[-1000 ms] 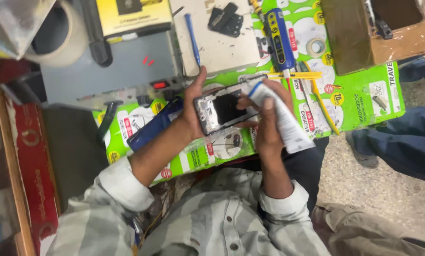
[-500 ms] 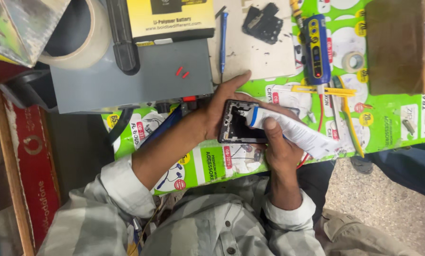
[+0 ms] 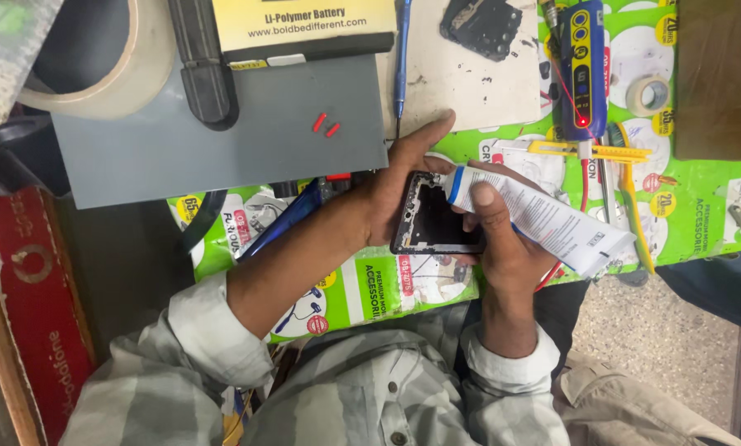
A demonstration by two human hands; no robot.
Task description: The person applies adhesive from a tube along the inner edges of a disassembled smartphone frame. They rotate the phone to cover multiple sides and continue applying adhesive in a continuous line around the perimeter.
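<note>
Head view, looking down on a repair worktop [image 3: 700, 206] covered with green printed sheets. A dark phone frame [image 3: 432, 216], opened and without its back, is gripped in the left hand [image 3: 395, 186]: the thumb is extended along the frame's upper edge and the fingers are wrapped beneath it, so that the frame is raised slightly above the worktop, just in front of the person's chest. A white squeeze tube [image 3: 544, 223] with a blue collar is clasped in the right hand [image 3: 502, 248], the index finger laid along its top. The tube's nozzle end is brought against the upper right corner of the frame; whether the tip actually touches the frame cannot be told, since the finger partly covers it. The two hands are thus closed, each around its own object, and lie side by side with the frame between them.

Behind the hands, a grey slab [image 3: 222, 140] bearing two small red pieces [image 3: 326, 125] is seen, with a blue-handled screwdriver [image 3: 402, 58] just beside its right edge. A roll of tape [image 3: 118, 83] lies at upper left. To the right, a blue and yellow hand tool [image 3: 583, 70] with a lit red point, a yellow utility knife [image 3: 589, 150] and a small tape roll [image 3: 647, 95] are laid out. A black phone part [image 3: 482, 26] rests on a pale mat [image 3: 469, 87].
</note>
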